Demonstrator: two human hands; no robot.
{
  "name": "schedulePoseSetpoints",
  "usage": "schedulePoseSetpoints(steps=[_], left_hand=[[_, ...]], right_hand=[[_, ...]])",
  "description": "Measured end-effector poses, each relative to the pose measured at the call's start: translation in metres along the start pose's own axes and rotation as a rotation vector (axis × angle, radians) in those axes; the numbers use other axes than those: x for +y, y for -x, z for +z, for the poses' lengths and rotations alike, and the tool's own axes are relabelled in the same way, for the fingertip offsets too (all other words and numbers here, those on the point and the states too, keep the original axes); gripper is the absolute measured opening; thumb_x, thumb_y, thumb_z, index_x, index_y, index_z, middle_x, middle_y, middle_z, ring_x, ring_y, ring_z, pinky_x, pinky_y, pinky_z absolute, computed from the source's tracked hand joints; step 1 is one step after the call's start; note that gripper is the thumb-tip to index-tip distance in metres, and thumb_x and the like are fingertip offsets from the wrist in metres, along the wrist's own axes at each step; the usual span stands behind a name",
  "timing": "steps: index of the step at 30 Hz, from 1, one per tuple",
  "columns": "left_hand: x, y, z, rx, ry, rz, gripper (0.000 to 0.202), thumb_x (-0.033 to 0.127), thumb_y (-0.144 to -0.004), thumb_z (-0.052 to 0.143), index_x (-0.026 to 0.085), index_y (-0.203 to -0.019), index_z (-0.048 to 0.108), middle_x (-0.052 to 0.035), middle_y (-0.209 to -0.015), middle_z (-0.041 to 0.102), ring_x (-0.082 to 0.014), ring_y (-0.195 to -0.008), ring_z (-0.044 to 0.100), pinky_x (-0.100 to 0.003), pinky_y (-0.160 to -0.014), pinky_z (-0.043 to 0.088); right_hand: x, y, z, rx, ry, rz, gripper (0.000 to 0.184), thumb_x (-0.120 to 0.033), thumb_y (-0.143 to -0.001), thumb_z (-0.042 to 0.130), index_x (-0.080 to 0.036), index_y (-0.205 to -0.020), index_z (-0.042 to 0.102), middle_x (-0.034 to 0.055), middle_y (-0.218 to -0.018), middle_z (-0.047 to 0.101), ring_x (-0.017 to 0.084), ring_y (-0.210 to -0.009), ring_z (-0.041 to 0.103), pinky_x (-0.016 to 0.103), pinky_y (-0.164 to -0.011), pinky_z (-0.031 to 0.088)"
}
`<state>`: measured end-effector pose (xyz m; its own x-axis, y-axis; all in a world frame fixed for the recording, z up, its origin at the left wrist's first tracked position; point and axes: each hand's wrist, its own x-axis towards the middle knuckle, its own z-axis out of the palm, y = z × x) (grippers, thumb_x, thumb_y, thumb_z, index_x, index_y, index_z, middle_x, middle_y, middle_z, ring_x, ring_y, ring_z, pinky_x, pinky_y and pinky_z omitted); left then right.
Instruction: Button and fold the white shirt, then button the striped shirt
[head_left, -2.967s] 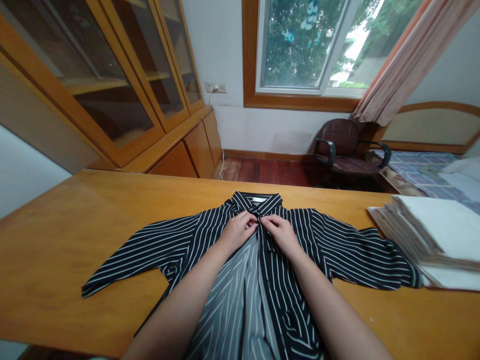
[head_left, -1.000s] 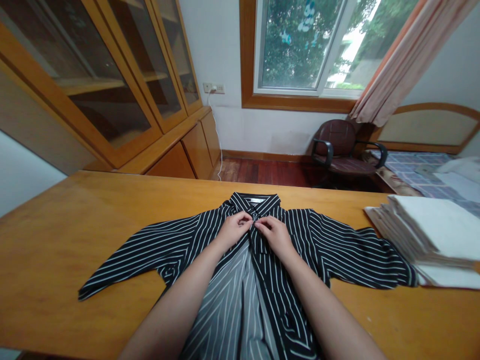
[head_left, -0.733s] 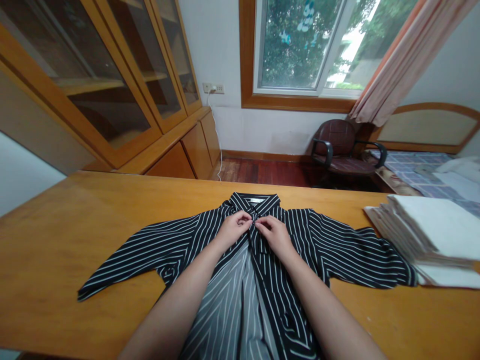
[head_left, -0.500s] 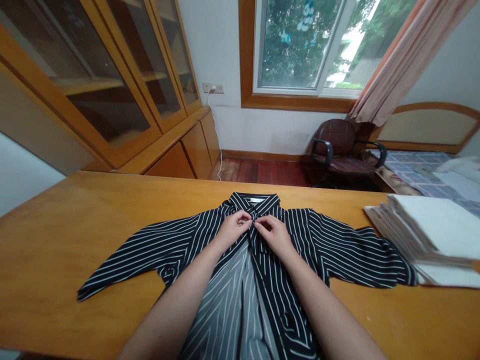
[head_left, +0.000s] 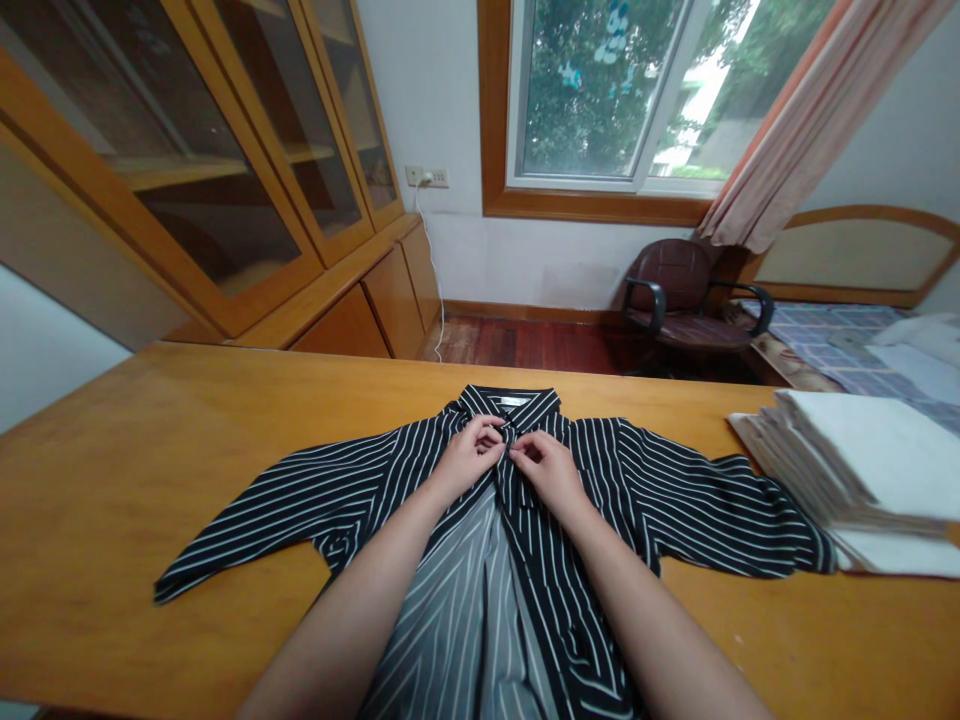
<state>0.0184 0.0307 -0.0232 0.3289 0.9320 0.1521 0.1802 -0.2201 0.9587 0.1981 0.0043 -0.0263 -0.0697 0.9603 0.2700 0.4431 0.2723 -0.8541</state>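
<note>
now, left hand [head_left: 469, 455] and right hand [head_left: 552, 466] sit close together on the shirt [head_left: 480, 550], just below its collar [head_left: 538, 405].
it lies spread on the table [head_left: 217, 410]; the right pinches its front edge [head_left: 508, 470], the left curls close by, its grip hard to tell. best keep both edges level and pinch lightly, so nothing puckers.

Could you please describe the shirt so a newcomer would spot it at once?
Find the wooden table across the foreground. At its middle lies the shirt, sleeves spread, collar at the far side, with the left hand and right hand at its upper front. Unlike the plain white stack beside it, its outside is black with white stripes.
</note>
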Motion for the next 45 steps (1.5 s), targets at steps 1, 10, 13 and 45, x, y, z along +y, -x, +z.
schedulePoseSetpoints(steps=[1, 10, 13, 45], left_hand=[[0.0007, 0.0003, 0.0002, 0.001, -0.011, 0.001, 0.033, 0.022, -0.082, 0.061, 0.02, -0.115, 0.056, 0.0005, -0.084, 0.063, -0.0135, -0.082, 0.064, -0.028, -0.079, 0.052], [-0.0029, 0.0001, 0.0013, 0.003, -0.028, 0.025, 0.034, 0.018, -0.079, 0.064, 0.019, -0.114, 0.059, 0.0001, -0.084, 0.063, -0.0141, -0.082, 0.065, -0.029, -0.081, 0.054], [-0.0028, -0.0004, 0.0015, 0.009, -0.02, 0.032, 0.032, 0.018, -0.08, 0.064, 0.019, -0.112, 0.059, 0.0004, -0.083, 0.064, -0.0142, -0.081, 0.065, -0.029, -0.08, 0.053], [-0.002, -0.001, -0.0018, 0.013, -0.058, 0.02, 0.022, 0.021, -0.083, 0.061, 0.02, -0.105, 0.058, 0.0014, -0.077, 0.067, -0.0154, -0.075, 0.065, -0.029, -0.076, 0.049]], right_hand=[[-0.0001, 0.0001, 0.0, 0.0, 0.004, -0.002, 0.005, -0.024, -0.083, 0.064, -0.022, -0.079, 0.066, 0.0007, -0.079, 0.065, 0.017, -0.072, 0.061, 0.028, -0.07, 0.049], [0.0024, 0.0008, 0.0005, -0.009, 0.011, -0.015, 0.007, -0.022, -0.082, 0.06, -0.022, -0.08, 0.066, 0.0011, -0.08, 0.065, 0.017, -0.073, 0.061, 0.028, -0.07, 0.049], [-0.0001, 0.0009, -0.0005, -0.004, 0.006, -0.025, 0.007, -0.021, -0.082, 0.06, -0.021, -0.081, 0.067, 0.0014, -0.08, 0.064, 0.016, -0.073, 0.061, 0.028, -0.07, 0.049], [-0.0012, 0.0006, -0.0035, -0.033, 0.035, -0.006, 0.015, -0.029, -0.089, 0.061, -0.022, -0.079, 0.07, 0.0019, -0.078, 0.067, 0.018, -0.073, 0.063, 0.029, -0.071, 0.048]])
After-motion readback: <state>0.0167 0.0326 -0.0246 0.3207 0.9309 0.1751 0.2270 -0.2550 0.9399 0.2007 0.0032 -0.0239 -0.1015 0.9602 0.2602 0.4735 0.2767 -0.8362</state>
